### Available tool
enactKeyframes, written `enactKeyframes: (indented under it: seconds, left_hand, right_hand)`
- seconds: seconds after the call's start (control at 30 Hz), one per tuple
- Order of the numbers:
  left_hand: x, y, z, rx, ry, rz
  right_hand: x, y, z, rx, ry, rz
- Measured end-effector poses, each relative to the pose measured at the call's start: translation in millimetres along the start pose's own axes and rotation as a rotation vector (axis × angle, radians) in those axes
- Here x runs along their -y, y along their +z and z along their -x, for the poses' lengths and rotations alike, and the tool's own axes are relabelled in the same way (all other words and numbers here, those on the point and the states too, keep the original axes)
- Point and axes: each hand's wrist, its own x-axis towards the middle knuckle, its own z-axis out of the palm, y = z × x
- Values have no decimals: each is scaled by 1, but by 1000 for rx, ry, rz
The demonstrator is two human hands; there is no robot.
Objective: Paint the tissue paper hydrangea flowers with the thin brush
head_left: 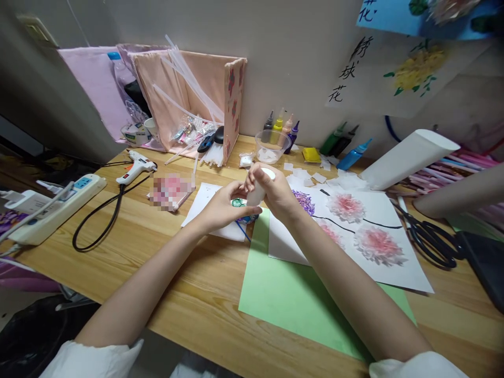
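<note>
My right hand [277, 197] is closed around a small white bottle [256, 195], which tilts with its lower end toward the left. Beside it, my left hand [222, 203] has its thumb and fingers apart in a curve near the bottle; whether its fingertips touch the bottle is hard to see. Below the hands lies a white sheet [197, 205] with green, blue and purple coloring partly hidden by my fingers. To the right, a white paper [378, 205] bears pink tissue-paper flowers [380, 245], a purple flower and dark painted stems. It overlaps a green sheet [291, 294].
A glue gun [137, 163] with its cord and a power strip [59, 210] lie left. Paint bottles [291, 136], a clear plastic bowl [271, 147] and white paper squares [301, 173] stand or lie behind. Black scissors [429, 236] and a phone-like dark slab [482, 268] are right.
</note>
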Motion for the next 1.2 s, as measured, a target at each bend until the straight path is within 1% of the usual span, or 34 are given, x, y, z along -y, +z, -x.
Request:
enactKeyframes:
  seconds: [0.1,0.17,0.23,0.33,0.4,0.5,0.57,0.63,0.73,0.8,0.87,0.9,0.97,1.03,1.07,1.1,1.17,1.2]
  left_hand:
    - [0,1,1,-39,1,-102]
    - [1,2,1,-52,2,-120]
    - [1,4,2,-71,-5,-131]
    - [0,6,4,-99,9,-136]
    - [-2,7,5,-87,11,-133]
    - [-8,8,7,-44,-16,-156]
    - [-12,8,8,-12,-27,-186]
    - [-14,9,8,10,-17,-199]
    - [-15,11,9,26,13,-179]
    - [-13,12,9,32,25,-163]
    - [-11,11,9,36,21,-163]
    - [-10,9,9,33,25,-161]
    - [-9,2,7,22,70,-131]
    - [-8,-8,4,-48,158,-51]
    - [-8,-14,2,-133,198,-4]
    - [-7,-19,0,-255,227,36]
    - [-3,-27,-4,-503,266,102]
    - [-1,-29,-5,-581,276,123]
  right_hand:
    - [4,-2,6,-16,0,59]
    - [8,-3,10,-17,0,154]
    - [14,-6,15,-32,-15,332]
    - [24,-12,23,-102,-58,636]
    - [28,-15,28,-113,-70,729]
    - [30,-17,32,-71,-57,661]
    - [28,-18,32,-78,-31,548]
    - [27,-20,31,-75,30,431]
    - [27,-22,30,15,120,321]
    - [31,-24,31,78,125,340]
    - [37,-25,32,90,63,412]
    - [41,-25,33,74,6,444]
    - [49,-23,36,-20,-147,474]
    - [56,-19,39,-156,-278,491]
    - [59,-16,41,-203,-305,499]
    - [61,-13,43,-203,-307,513]
    - [65,-7,46,-137,-287,558]
    - [67,-4,48,-134,-286,588]
